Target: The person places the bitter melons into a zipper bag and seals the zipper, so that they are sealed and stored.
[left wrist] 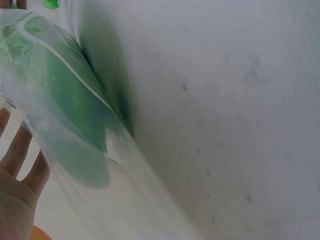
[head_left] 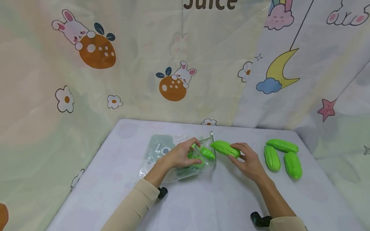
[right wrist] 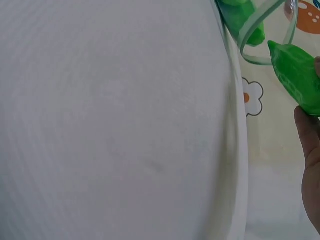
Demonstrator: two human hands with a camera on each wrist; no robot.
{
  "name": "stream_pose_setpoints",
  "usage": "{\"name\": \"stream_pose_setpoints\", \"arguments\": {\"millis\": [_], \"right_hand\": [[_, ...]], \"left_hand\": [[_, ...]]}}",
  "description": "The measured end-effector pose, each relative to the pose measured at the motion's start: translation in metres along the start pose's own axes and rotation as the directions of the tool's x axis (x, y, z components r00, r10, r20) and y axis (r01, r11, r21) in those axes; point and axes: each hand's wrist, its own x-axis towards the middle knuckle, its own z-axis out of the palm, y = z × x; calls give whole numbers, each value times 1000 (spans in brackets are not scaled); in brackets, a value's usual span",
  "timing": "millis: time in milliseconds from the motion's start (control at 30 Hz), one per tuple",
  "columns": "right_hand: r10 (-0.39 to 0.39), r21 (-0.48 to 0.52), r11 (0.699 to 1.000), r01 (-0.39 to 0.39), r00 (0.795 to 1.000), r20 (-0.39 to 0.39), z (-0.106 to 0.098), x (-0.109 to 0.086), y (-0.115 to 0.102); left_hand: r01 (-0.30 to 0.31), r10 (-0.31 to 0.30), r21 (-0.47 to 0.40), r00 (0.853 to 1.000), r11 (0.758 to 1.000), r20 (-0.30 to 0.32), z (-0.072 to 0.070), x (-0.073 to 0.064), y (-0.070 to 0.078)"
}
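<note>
My left hand (head_left: 180, 155) holds the mouth of a clear zip bag (head_left: 186, 173), thumb at the near side and fingers at the far side. Green bitter melons (head_left: 207, 153) lie inside the bag; its film blurs them in the left wrist view. Between thumb and fingers, my right hand (head_left: 247, 162) grips another bitter melon (head_left: 224, 148), its pointed tip at the bag's opening. The right wrist view shows that held melon (right wrist: 297, 75) beside the bag's rim (right wrist: 254, 27). Part of the right hand is cut off there.
Three more bitter melons (head_left: 281, 145) lie at the right of the white-covered table (head_left: 219, 205). The bag's printed pale-green part (head_left: 157, 146) lies flat toward the left. A patterned cloth (head_left: 138, 70) hangs behind the table.
</note>
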Motion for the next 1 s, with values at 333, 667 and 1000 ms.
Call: {"name": "stream_pose_setpoints", "arguments": {"millis": [333, 667, 1000], "right_hand": [[28, 18, 999, -28, 999, 34, 13, 4, -1], [62, 8, 998, -63, 996, 62, 21, 8, 1], [90, 76, 992, -106, 978, 186, 29, 8, 1]], "left_hand": [[-19, 19, 3, 1000, 1000, 8, -1, 1, 2], [-51, 51, 29, 999, 998, 15, 1, 4, 7], [-91, 91, 52, 996, 995, 2, 6, 11, 12]]}}
